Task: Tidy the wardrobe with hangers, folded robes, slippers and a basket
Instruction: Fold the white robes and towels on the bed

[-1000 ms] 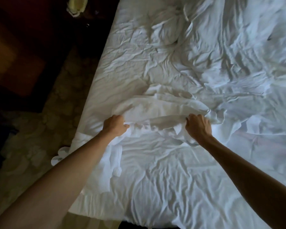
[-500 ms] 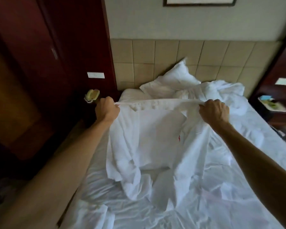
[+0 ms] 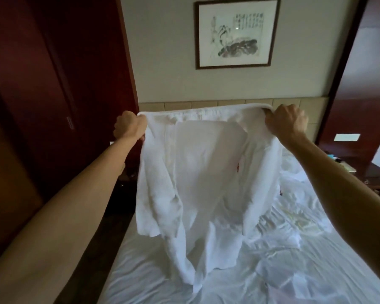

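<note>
A white robe (image 3: 204, 172) hangs spread out in the air above the bed, its collar edge stretched level between my hands. My left hand (image 3: 130, 128) grips the robe's left shoulder in a fist. My right hand (image 3: 286, 122) grips the right shoulder the same way. The robe's lower part trails down and its hem touches the sheet. A small red mark shows on the robe's right front. No hangers, slippers or basket are in view.
The bed (image 3: 272, 270) with crumpled white sheets fills the lower middle and right. Dark red wooden doors (image 3: 53, 84) stand at the left. A framed picture (image 3: 236, 32) hangs on the wall. A bedside table (image 3: 360, 170) with small items sits at the right.
Both hands have lifted the robe off the bed, from lying crumpled on the sheet to hanging at chest height. My view has risen from the bed to the wall.
</note>
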`<state>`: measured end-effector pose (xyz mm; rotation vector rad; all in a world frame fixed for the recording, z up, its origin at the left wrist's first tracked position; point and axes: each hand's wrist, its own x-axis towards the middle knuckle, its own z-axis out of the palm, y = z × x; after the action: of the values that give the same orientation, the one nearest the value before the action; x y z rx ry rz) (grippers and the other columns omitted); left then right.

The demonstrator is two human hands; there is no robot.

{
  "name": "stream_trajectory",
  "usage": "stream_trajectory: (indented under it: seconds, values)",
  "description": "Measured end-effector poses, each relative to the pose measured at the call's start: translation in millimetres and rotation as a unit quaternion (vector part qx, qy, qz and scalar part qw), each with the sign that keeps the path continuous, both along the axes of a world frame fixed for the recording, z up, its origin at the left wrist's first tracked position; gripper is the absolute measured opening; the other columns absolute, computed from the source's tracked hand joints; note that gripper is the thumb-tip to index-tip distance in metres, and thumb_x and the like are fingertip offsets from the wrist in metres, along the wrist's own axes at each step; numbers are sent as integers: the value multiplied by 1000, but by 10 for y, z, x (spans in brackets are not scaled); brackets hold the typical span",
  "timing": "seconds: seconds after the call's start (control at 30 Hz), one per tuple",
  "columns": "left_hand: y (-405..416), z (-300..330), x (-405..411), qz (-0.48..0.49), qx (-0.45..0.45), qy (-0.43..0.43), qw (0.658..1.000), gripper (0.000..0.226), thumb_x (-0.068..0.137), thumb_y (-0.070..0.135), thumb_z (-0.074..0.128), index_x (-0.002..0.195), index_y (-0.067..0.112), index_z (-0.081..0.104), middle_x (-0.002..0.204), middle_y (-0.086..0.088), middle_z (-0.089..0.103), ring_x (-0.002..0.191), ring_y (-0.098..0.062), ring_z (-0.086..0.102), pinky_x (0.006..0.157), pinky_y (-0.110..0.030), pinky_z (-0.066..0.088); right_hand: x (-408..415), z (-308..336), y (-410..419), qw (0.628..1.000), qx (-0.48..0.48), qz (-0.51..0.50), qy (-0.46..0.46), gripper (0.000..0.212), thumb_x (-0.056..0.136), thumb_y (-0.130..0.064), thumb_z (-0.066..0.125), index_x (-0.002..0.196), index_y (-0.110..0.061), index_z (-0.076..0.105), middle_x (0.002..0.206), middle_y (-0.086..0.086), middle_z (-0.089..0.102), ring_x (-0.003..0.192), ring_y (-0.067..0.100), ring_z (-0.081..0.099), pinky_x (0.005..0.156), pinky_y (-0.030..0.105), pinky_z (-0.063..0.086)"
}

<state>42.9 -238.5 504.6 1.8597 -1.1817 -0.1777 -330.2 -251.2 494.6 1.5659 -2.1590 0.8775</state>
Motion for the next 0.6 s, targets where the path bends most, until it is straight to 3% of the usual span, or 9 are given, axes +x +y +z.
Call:
stream_trajectory:
  seconds: [0.07,0.13,0.23,0.37,0.47,0.5,0.53,0.57,0.6]
  values:
    - [10,51,39,-24,-24,80,996,37,78,26,43,86,1,69,72,-12,71,62,-26,71,65,-37,61,4,47,33,999,8,6,39,60,102,-48,42,104,6,68,104,29,66,99,44,63,69,36,37]
    - [63,102,49,-35,-39,115,992,32,78,21,43,78,0,67,65,-12,70,49,-21,67,49,-26,52,8,106,62,995,12,3,98,61,103,-48,38,99,4,70,94,24,66,92,40,64,65,33,37]
    - [181,214,41,-39,-68,135,988,28,82,19,44,72,2,64,59,-8,65,46,-20,63,48,-24,50,25,205,123,981,41,-16,191,64,104,-49,30,93,-4,73,74,11,56,74,30,59,59,30,37]
    - [248,310,31,-50,-71,132,987,30,85,23,42,78,4,64,61,-7,67,47,-20,64,50,-24,50,69,380,209,971,64,-20,227,62,105,-50,26,107,-8,71,101,15,69,95,31,66,67,32,39]
    - [287,385,-22,-83,-57,144,984,31,85,23,38,86,4,63,65,-10,70,46,-20,65,40,-19,42,57,429,223,993,100,7,55,60,104,-49,30,116,-3,65,114,23,67,106,36,64,77,36,44]
    - [305,416,-40,-95,-58,152,982,30,85,21,38,86,4,64,65,-11,70,46,-19,64,38,-18,41,52,450,224,992,114,35,-33,59,103,-48,31,114,0,64,106,25,69,98,35,67,75,34,47]
    - [326,446,-56,-107,-61,164,979,30,83,19,39,85,4,64,64,-11,69,45,-18,64,38,-18,42,49,466,232,980,122,79,-136,56,103,-45,33,103,2,64,85,24,71,75,29,71,63,27,48]
    - [362,477,-76,-118,-66,182,974,29,83,18,40,86,4,65,63,-11,69,45,-18,64,39,-19,42,56,486,265,955,119,118,-243,50,102,-38,36,90,2,61,61,19,65,47,21,61,47,19,41]
    - [392,511,-95,-128,-76,202,968,29,82,17,40,86,4,66,61,-10,68,45,-17,64,39,-19,43,77,505,317,924,100,149,-339,42,101,-32,37,83,0,58,49,13,56,30,15,45,38,14,31]
